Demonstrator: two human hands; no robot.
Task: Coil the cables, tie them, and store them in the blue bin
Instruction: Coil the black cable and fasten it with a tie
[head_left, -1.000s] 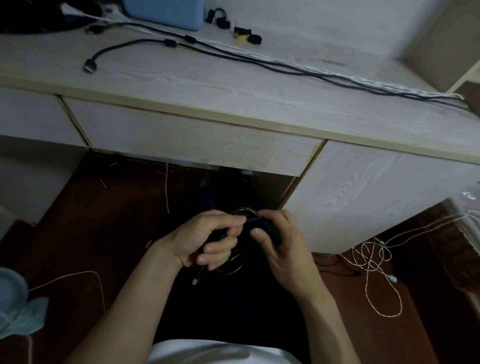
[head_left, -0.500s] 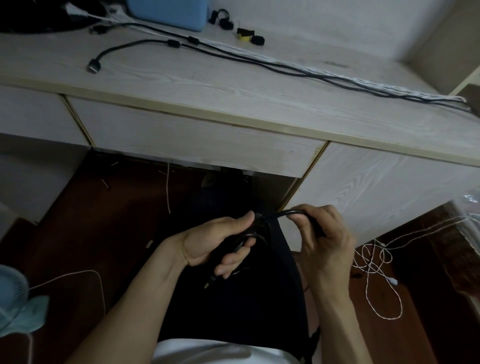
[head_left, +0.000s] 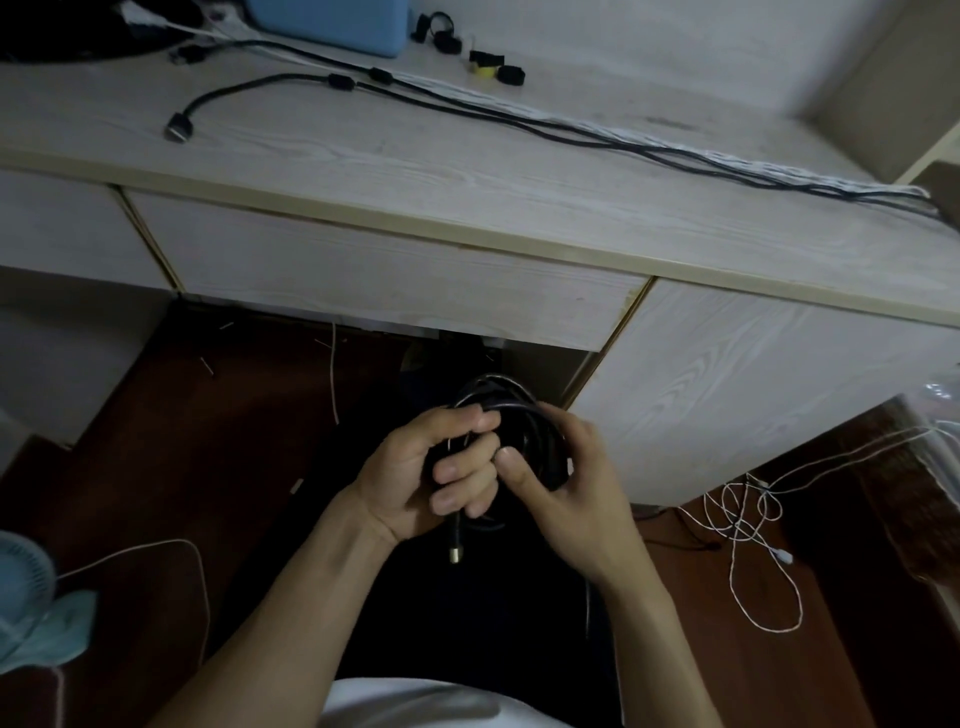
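right hand (head_left: 574, 493) returned; fingers (head_left: 462, 467) enclose coiled cable (head_left: 540, 441).

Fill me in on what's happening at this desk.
A person is winding a black cable into a coil below the desk edge. The left hand grips the bundle, a plug end hanging beneath it; the right hand curls round its other side. More cables still lie on the desk, beside the blue bin.
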